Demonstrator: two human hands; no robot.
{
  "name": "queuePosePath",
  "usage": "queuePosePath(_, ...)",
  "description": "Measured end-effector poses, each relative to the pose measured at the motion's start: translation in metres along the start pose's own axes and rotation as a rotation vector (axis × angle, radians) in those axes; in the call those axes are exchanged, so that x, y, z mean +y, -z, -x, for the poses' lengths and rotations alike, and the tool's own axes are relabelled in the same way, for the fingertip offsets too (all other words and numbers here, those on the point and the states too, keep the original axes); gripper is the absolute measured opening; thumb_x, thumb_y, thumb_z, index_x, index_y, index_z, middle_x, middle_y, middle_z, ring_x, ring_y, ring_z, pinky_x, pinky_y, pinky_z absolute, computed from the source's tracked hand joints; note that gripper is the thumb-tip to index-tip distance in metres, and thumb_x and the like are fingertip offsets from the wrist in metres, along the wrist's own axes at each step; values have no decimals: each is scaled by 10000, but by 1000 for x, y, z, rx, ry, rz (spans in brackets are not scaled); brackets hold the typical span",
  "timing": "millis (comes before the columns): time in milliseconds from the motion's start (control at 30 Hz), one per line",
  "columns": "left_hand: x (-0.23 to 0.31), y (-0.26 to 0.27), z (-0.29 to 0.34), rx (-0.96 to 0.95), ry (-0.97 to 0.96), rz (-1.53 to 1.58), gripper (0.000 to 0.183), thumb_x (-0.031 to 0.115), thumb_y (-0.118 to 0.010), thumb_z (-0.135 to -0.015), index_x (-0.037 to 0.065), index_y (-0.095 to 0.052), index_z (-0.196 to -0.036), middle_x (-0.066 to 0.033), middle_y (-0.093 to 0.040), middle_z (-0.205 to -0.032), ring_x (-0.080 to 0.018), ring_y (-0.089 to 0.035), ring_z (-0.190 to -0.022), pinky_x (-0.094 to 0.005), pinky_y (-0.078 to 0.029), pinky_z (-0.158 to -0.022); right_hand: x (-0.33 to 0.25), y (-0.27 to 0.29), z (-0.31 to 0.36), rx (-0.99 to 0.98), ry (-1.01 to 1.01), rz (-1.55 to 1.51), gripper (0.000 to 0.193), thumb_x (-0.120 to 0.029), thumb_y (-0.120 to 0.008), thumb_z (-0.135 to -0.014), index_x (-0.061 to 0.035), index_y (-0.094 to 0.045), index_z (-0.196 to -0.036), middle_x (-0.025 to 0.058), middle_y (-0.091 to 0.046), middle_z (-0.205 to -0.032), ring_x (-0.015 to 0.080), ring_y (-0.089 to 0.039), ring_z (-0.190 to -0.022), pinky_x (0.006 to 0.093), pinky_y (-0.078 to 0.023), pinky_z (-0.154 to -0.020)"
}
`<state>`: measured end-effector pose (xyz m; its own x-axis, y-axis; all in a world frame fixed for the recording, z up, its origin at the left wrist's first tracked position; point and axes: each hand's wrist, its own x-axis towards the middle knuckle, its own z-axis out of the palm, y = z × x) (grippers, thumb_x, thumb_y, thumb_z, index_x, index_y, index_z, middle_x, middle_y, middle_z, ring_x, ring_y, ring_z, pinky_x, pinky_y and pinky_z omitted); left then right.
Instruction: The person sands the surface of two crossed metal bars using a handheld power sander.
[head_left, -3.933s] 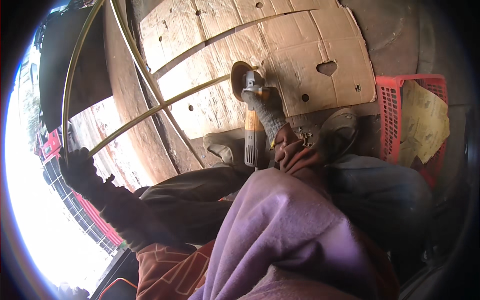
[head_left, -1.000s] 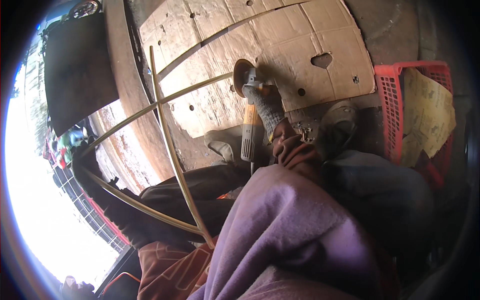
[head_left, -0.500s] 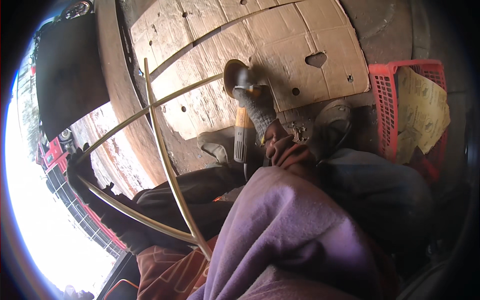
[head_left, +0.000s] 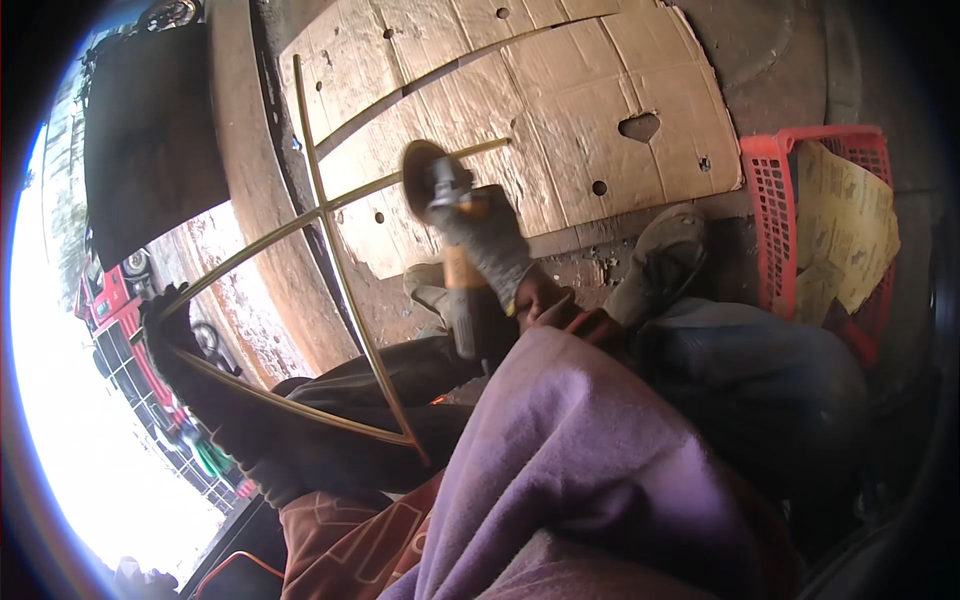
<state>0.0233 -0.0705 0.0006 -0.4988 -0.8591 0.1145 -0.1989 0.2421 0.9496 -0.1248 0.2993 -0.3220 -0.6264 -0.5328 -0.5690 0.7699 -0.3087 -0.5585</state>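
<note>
Right hand: the gloved right hand point(head_left: 485, 232), over the cardboard's lower edge, is closed around the front of the angle grinder, fingers wrapped near the head, probably to steer the disc closely.
Angle grinder: the yellow-and-grey angle grinder point(head_left: 462, 290) is blurred, its body trailing below the cardboard, its head over it.
Disc: the round brown disc point(head_left: 423, 180) stands edge-on across a bar, above the cardboard's left half; whether they touch, I cannot tell.
Left hand: the dark left hand point(head_left: 165, 318), well left of the cardboard, appears curled shut on the metal frame, likely to steady it; shadow hides the fingers.
Metal frame: the brass-coloured metal frame point(head_left: 365, 190) shows 3 bars; 2 cross by the cardboard's left edge, and 1 of those runs over the cardboard past the disc.
Cardboard: the perforated cardboard sheet point(head_left: 680, 90) lies flat, perhaps as a ground cover.
Shoes: 2 shoes, the left shoe point(head_left: 425, 285) and right shoe point(head_left: 662, 255), sit just below the cardboard, apart, seemingly leaving working room.
Crate: a red plastic crate point(head_left: 775, 225), right of the cardboard, holds yellowish paper point(head_left: 850, 225).
</note>
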Motion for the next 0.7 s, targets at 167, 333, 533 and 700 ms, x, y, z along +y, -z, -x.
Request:
queuePosePath(167, 11, -17, -8, -50, -11, -37, 324, 267, -626, -1008, -36, -687, -1105, -185, -706, -1071, -296, -702, -944, -433, -597, -932, -13, 49, -30, 211, -10, 137, 406, -344, -894, -725, -13, -745, -906, 58, -738, -818, 154, -716, -720, 314, -559, -630)
queuePosePath(333, 37, -40, -24, -141, -32, -124, 323, 260, -633, -1007, -39, -689, -1115, -187, -708, -1084, -295, -705, -953, -432, -600, -938, -20, -19, -12, 85, 77, 93, 516, -248, -907, -713, 2, -631, -1071, 84, -714, -957, 145, -682, -796, 297, -549, -682)
queuePosePath(533, 49, -62, -34, -148, -127, -76, 314, 226, -692, -976, -66, -680, -1092, -219, -694, -1102, -320, -697, -980, -442, -621, -883, -9, -14, 0, 129, 53, 52, 526, -426, -853, -730, 15, -736, -991, 93, -733, -828, 188, -708, -731, 334, -575, -721)
queuePosePath(700, 42, -63, -22, -74, -119, -210, 303, 246, -719, -954, -40, -701, -1053, -138, -693, -892, -246, -691, -797, -375, -600, -735, -12, 37, -15, 233, 23, 282, 683, -602, -783, -722, -3, -745, -1048, 165, -763, -951, 251, -755, -905, 351, -577, -817)
